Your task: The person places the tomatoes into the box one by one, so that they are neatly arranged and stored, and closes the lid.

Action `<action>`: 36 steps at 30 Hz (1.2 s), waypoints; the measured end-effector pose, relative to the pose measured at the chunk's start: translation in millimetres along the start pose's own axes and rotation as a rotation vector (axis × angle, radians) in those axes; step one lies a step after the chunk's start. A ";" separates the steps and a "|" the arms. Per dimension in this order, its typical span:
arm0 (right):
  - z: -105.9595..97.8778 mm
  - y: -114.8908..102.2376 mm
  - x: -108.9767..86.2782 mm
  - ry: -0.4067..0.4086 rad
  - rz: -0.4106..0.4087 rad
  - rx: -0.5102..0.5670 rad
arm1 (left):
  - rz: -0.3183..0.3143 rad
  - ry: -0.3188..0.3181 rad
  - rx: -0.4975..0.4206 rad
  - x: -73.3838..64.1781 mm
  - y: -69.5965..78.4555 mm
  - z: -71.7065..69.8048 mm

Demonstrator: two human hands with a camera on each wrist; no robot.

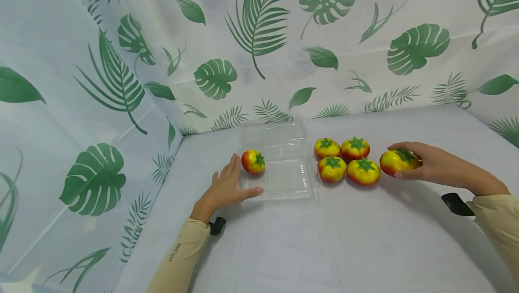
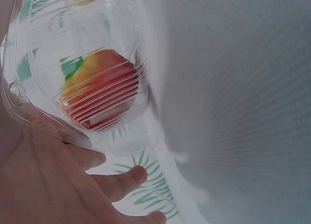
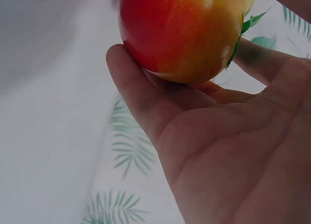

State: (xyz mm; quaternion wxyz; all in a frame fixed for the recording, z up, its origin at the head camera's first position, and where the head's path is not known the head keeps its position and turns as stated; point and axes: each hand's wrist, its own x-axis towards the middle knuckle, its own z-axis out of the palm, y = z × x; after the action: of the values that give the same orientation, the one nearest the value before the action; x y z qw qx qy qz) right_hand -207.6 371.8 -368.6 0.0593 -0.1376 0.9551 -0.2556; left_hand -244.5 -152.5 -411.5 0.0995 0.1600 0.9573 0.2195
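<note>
My right hand (image 1: 435, 164) grips a red-and-yellow tomato (image 1: 399, 162) with a green leafy top, fingers and thumb round its sides. In the right wrist view the same tomato (image 3: 184, 34) sits between thumb and fingers. At the left, my left hand (image 1: 225, 189) rests against the side of a clear plastic clamshell box (image 1: 285, 180), fingers spread and fairly straight. Inside the box, at its left end, lies another tomato (image 1: 253, 162), its leafy top turned right. The left wrist view shows that tomato (image 2: 102, 88) through the ribbed plastic wall.
Several more tomatoes (image 1: 332, 169) stand in two rows just right of the box, leafy tops up. The box's lid (image 1: 271, 134) lies folded back towards the leaf-printed curtain (image 1: 259, 58). A pale cloth covers the table (image 1: 344, 239). A curtain also hangs at the left.
</note>
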 end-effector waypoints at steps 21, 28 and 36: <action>14.8 -64.9 32.6 -0.009 -0.153 0.251 | 0.025 -0.001 0.034 -2.9 -0.2 -3.2; 30.6 -92.9 53.9 -0.038 -0.178 0.318 | 0.026 -0.003 0.043 -2.6 -0.6 -3.2; 47.7 -125.3 70.9 -0.040 -0.203 0.356 | 0.022 -0.010 0.048 -0.5 -1.2 -3.0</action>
State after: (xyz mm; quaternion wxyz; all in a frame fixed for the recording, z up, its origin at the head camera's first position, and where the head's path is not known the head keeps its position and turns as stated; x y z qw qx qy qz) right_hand -237.5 224.4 -349.5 0.0755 -0.2256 0.8748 -0.4221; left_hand -245.2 -154.8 -409.3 0.0982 0.1738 0.9599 0.1966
